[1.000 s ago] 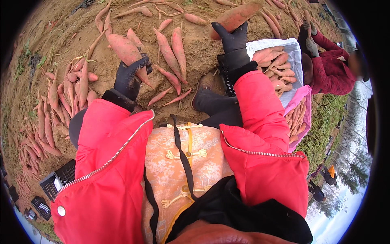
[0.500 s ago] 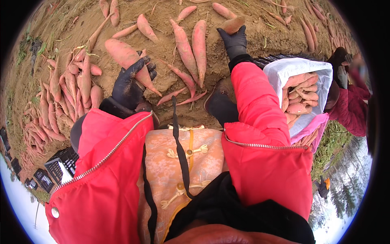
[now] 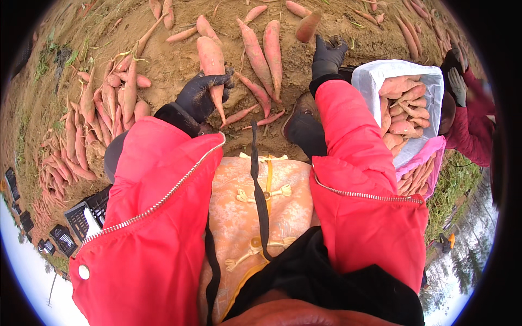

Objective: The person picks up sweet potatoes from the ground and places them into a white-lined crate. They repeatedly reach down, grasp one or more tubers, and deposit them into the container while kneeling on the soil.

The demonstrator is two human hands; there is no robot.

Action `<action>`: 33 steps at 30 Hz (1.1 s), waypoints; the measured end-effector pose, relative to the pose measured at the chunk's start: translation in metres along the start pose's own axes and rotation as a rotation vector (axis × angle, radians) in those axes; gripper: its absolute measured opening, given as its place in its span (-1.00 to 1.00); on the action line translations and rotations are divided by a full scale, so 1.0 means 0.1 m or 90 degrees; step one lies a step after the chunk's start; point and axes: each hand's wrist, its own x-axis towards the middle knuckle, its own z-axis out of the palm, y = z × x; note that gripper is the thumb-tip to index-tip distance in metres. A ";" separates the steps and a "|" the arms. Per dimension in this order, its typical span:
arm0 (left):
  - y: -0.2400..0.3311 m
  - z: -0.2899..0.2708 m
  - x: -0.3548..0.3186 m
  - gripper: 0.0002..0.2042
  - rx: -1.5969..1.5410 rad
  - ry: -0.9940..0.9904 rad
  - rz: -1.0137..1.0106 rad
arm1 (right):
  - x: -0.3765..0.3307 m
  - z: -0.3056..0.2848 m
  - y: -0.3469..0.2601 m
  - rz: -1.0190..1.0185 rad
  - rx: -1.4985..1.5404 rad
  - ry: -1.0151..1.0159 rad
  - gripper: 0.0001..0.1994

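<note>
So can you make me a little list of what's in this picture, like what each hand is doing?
place: dirt field, sweet potatoes lying about
left hand: black glove, gripping a big sweet potato
right hand: black glove, fingers spread, holding nothing, just below a stubby sweet potato
white crate: to the right, filled with sweet potatoes
pile: many sweet potatoes on the left
other person: dark red sleeve beside the crate

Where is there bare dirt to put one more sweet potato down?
Bare brown soil lies between the heaped pile of orange sweet potatoes and the big one in the black-gloved left hand. More shows beside the black-gloved right hand. The white-lined crate is crowded.
</note>
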 end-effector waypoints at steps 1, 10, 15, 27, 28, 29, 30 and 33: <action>0.04 0.03 0.04 -0.63 0.036 -0.042 -0.023 | -0.15 -0.06 -0.20 -0.154 -0.065 -0.095 -0.42; 0.08 0.76 0.28 -0.57 0.105 -0.174 -0.063 | -1.16 -0.35 -1.69 -0.767 -0.416 -0.737 -0.69; 0.03 0.56 0.10 -0.53 0.143 -0.088 -0.072 | -0.87 -1.08 -1.81 -0.405 -0.355 -0.590 -0.54; -0.17 0.05 0.25 -0.58 0.284 0.122 -0.095 | 0.51 -2.93 -0.89 -0.157 -0.343 0.214 -0.25; -0.15 0.01 0.24 -0.60 0.304 0.173 -0.088 | 0.52 -2.92 -0.74 -0.011 -0.442 0.233 -0.27; -0.16 -0.02 0.23 -0.64 0.311 0.182 -0.077 | 0.51 -2.85 -0.61 -0.021 -0.539 0.198 -0.24; -0.14 -0.06 0.21 -0.65 0.294 0.189 -0.077 | 0.52 -2.80 -0.55 0.107 -0.637 0.061 -0.19; 0.00 -0.18 0.26 -0.67 0.329 0.253 -0.094 | 0.47 -2.55 -0.55 0.056 -0.710 0.029 -0.25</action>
